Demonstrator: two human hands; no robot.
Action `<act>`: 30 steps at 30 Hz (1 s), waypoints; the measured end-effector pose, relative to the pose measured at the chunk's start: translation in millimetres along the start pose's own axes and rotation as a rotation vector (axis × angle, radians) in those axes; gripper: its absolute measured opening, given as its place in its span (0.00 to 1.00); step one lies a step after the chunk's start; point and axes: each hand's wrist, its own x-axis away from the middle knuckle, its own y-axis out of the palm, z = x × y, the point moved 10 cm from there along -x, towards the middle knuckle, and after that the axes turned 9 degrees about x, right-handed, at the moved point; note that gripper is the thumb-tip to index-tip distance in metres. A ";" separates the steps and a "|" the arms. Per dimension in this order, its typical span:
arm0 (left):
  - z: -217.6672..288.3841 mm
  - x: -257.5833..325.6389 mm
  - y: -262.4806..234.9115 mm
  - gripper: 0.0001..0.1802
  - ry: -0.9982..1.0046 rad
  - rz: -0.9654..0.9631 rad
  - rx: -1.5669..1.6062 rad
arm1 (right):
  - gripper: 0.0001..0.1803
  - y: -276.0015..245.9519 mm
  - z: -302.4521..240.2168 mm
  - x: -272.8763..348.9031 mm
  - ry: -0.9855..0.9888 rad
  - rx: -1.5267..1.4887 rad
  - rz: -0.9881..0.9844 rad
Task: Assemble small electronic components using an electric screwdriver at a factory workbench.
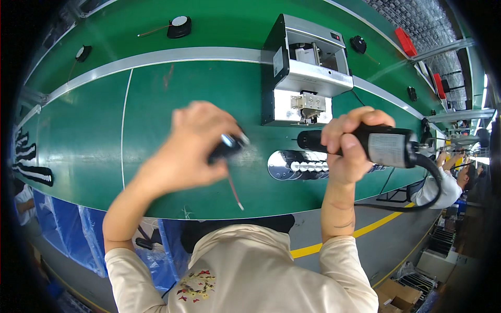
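- Centrally, a small dark part is showing under the fingers of the left hand, above the near half of a green worktable; it is looking black and glossy, catching a bright bluish-white glint, and motion is blurring its edges.
- From its lower side, a thin reddish wire is trailing toward the wearer, ending in a pale tip.
- The left hand is turning its back upward, reaching in from the lower left with the elbow bent; its fingers and thumb are closing around the dark part, partly covering it.
- The right hand is wrapping its fingers and thumb firmly around a black power screwdriver, with the forearm rising almost straight from below.
- That tool is lying nearly level, its thin bit pointing left toward the dark part but staying apart from it; a cable is curving down from its rear end.
- Near the right wrist, a long tray is holding a row of round white pieces, the forearm hiding some.
- Beyond the hands, a silver-and-black machine is standing on the table.
- Farther back, black pieces with wires are resting on a green strip.
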 end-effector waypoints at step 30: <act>-182.8 -147.9 -81.6 0.19 -0.424 0.506 -0.584 | 0.15 -72.8 -6.2 -141.6 -0.116 -0.014 0.247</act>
